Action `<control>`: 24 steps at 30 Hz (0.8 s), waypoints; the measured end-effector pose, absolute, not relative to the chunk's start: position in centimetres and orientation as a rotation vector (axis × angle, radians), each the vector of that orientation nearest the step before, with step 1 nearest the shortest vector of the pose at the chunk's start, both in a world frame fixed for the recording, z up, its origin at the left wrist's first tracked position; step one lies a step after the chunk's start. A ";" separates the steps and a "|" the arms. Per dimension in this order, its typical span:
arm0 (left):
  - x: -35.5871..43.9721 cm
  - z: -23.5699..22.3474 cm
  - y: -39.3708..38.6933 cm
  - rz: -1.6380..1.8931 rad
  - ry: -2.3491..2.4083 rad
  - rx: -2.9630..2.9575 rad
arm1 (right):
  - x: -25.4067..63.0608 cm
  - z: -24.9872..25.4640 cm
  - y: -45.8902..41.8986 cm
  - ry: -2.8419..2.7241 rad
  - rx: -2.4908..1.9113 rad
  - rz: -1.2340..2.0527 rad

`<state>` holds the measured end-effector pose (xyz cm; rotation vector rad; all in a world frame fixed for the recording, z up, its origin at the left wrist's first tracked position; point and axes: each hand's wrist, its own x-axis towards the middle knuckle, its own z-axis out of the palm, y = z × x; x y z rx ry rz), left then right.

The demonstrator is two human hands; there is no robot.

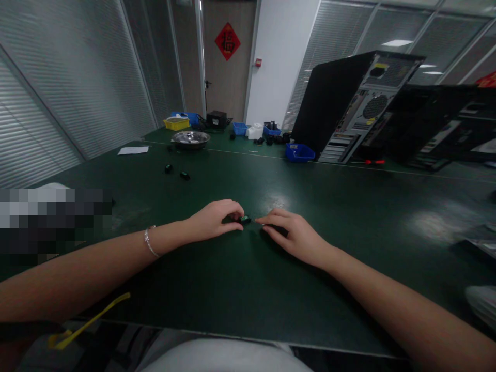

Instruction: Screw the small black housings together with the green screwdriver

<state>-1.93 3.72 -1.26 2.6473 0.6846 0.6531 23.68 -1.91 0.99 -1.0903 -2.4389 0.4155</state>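
My left hand (214,219) rests over the green tabletop, thumb and fingers closed on a small black part with a green face (245,219). Facing it from the right, my right hand (292,233) has its thumb and index finger brought together close to the part's right end. A tiny light-coloured bit shows at those fingertips, too small to name. Two similar small black pieces lie farther off to the left: one piece (168,168) and, beside it, another piece (185,175).
A round metal dish (190,139) and a white paper (133,150) lie at the far left. Behind are a yellow bin (176,124) and a black box (216,120). A blue bin (299,153) stands by a tall black computer case (349,108). The table's near edge (232,336) crosses below.
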 end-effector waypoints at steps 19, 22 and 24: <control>-2.6 -0.9 4.4 0.765 0.448 2.722 | 24.1 0.8 -1.7 -2.453 -1.053 0.438; -2.5 -0.8 4.4 0.733 0.421 2.750 | 24.1 0.8 -1.7 -2.455 -1.043 0.433; -2.4 -0.7 4.4 0.699 0.394 2.770 | 24.1 0.8 -1.7 -2.456 -1.042 0.432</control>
